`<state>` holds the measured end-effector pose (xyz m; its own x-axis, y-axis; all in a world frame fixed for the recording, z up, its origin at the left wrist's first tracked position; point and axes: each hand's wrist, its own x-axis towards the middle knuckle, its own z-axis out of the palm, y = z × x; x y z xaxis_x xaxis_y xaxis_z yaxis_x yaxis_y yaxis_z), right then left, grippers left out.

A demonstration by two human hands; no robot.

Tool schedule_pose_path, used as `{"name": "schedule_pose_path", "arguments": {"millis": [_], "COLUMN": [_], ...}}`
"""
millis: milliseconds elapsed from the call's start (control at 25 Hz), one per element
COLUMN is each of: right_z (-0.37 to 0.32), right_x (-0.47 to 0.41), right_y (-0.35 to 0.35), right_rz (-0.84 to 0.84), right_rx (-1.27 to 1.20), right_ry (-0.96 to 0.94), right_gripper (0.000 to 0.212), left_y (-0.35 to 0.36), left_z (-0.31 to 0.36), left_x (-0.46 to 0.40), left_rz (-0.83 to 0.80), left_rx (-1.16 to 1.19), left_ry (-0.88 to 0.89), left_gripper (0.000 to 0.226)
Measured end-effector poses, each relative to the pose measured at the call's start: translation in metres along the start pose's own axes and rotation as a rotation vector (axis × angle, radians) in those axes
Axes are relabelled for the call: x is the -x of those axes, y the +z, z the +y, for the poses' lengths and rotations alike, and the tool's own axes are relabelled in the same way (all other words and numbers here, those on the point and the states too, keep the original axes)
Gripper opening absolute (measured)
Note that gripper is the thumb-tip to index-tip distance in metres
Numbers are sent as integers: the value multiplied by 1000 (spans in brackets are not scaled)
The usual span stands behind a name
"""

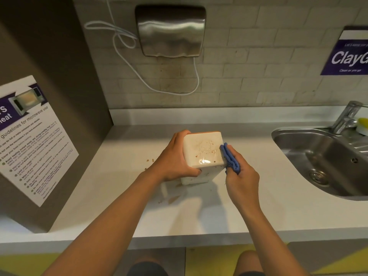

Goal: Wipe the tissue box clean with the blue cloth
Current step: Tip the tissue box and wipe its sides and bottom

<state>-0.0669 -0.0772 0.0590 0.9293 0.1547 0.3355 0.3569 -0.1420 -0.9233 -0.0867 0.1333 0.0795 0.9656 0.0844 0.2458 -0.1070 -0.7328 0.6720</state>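
Tissue box [202, 151] at frame centre, stood on end on the white counter [258, 206], soiled face turned up toward the camera: brown specks and a wet glossy patch near its lower edge. Left hand [175, 162] grips the box's left side, fingers wrapped round it, thumb at the lower front corner. Right hand [242, 176] holds the folded blue cloth [231, 159], fingers curled round it, cloth edge pressed to the box's right edge.

Judgement: box looks rigid, smooth, probably light; the wet surface may be slippery. Best held by the 2 side walls, as now, leaving the dirty face free. Crumbs [150, 160] lie on the counter left of the box.
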Motion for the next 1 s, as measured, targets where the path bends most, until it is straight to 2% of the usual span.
{"name": "schedule_pose_path", "arguments": {"millis": [200, 320, 480, 600, 800, 1000], "right_z": [-2, -3, -3, -7, -23, -14], "right_x": [0, 9, 1, -24, -5, 7], "right_y": [11, 27, 11, 7, 36, 18], "right_rz": [-19, -9, -35, -37, -65, -111], "right_rx": [465, 652, 664, 669, 652, 641], "right_ry": [-214, -334, -305, -244, -411, -300], "right_gripper": [63, 65, 66, 56, 58, 60], "left_y": [4, 3, 2, 3, 1, 3], "left_z": [0, -1, -2, -2, 0, 0], "left_x": [-3, -4, -6, -5, -5, -5], "left_rz": [41, 50, 53, 45, 50, 32], "left_rx": [11, 8, 12, 13, 32, 33], "left_ry": [-17, -25, -36, -36, -45, -42], "left_gripper": [105, 106, 108, 109, 105, 105]}}
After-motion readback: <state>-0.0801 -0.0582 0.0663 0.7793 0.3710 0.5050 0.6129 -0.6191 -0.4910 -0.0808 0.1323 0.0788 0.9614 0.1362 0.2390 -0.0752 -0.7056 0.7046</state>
